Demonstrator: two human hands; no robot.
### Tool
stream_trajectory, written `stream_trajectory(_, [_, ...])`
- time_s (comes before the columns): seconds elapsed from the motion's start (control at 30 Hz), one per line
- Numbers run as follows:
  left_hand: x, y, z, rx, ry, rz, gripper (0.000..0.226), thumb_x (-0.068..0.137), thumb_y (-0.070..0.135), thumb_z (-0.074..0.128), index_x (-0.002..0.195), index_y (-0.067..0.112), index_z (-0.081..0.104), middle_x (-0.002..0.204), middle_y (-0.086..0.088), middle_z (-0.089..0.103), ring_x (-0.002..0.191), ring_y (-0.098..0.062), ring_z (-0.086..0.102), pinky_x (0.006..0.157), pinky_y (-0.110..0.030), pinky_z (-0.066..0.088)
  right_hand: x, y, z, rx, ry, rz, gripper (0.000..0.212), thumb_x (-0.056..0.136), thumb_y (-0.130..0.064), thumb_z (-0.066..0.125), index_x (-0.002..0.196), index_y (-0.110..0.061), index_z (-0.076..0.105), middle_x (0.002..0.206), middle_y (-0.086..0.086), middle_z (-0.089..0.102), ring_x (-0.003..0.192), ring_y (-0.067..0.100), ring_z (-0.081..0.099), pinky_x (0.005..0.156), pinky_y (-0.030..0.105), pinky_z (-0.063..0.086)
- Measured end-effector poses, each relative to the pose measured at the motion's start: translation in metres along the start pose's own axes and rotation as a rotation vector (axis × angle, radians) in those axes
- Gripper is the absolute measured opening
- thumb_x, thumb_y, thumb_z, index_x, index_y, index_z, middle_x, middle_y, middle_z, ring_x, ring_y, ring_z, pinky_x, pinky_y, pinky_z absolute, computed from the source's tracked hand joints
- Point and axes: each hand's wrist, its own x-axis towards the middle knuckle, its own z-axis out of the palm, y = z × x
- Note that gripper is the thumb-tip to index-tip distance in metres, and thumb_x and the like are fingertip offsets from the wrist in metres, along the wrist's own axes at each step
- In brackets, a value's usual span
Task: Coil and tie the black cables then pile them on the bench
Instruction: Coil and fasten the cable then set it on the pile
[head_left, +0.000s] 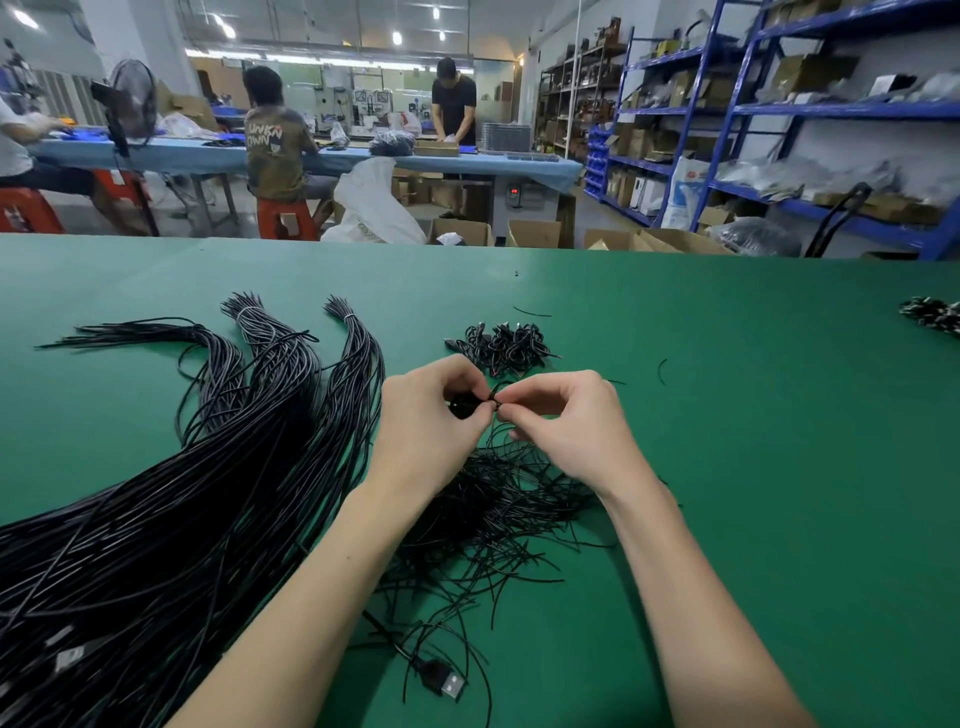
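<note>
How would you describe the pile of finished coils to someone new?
On the green bench, look just beyond the two hands. The small pile of coils lies there. Unlike the long straight cables on the left, these are short tied bundles.

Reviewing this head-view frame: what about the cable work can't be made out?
- Coil: mostly hidden inside the left hand; its loops can't be counted.
- Tie: too small, covered by the right hand fingertips; whether it is fastened can't be told.
- Loose cables: cut off by the left and bottom edges.
- Finished pile: too small to count.
</note>
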Motion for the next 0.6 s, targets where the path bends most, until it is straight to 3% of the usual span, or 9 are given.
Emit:
stream_trajectory(0.07, [-0.001,0.001,0.0,0.014,0.002,0.033,0.018,0.074,0.008,0.078,0.073,0.021,0.066,0.069,0.013,0.068,0.073,-0.004,0.065,0.066,-0.011,0.046,0.001,-0.001,-0.001,-0.052,0.003,-0.036,0.011,0.084,-0.019,0.081,0.08,-0.029,0.08,0.072,-0.017,0.076,0.067,0.002,0.074,0.072,0.015,0.057])
stream_trajectory(0.2, [-0.002,0.006,-0.001,0.045,-0.016,0.113,0.018,0.076,0.005,0.075,0.076,0.019,0.064,0.071,0.011,0.068,0.071,-0.01,0.066,0.073,-0.032,0.054,0.0,-0.003,-0.001,0.075,0.017,0.043,0.005,0.085,-0.023,0.083,0.08,-0.024,0.082,0.074,-0.006,0.078,0.072,0.011,0.077,0.075,0.032,0.064])
stream_trajectory(0.3, [-0.002,0.007,-0.001,0.052,-0.027,0.148,0.017,0.077,0.004,0.075,0.077,0.017,0.064,0.071,0.009,0.068,0.071,-0.013,0.067,0.071,-0.035,0.055,-0.001,-0.005,-0.001,0.191,0.01,0.08,0.005,0.086,-0.015,0.083,0.082,-0.015,0.081,0.074,0.002,0.078,0.073,0.016,0.077,0.072,0.031,0.064])
stream_trajectory(0.47, [-0.003,0.006,0.001,0.041,-0.045,0.15,0.02,0.076,0.004,0.076,0.076,0.018,0.063,0.07,0.01,0.068,0.07,-0.011,0.066,0.07,-0.033,0.055,0.0,-0.001,-0.002,0.324,-0.024,0.153,0.004,0.087,-0.01,0.081,0.087,-0.007,0.077,0.075,0.009,0.078,0.071,0.019,0.077,0.068,0.023,0.061])
stream_trajectory(0.6, [-0.005,0.004,0.006,-0.006,-0.058,0.058,0.019,0.076,0.005,0.077,0.074,0.018,0.063,0.07,0.009,0.068,0.071,-0.007,0.066,0.069,-0.019,0.052,0.001,0.008,0.002,0.093,0.005,0.054,0.01,0.091,-0.013,0.078,0.082,-0.017,0.074,0.069,0.001,0.076,0.064,0.012,0.075,0.064,0.018,0.057])
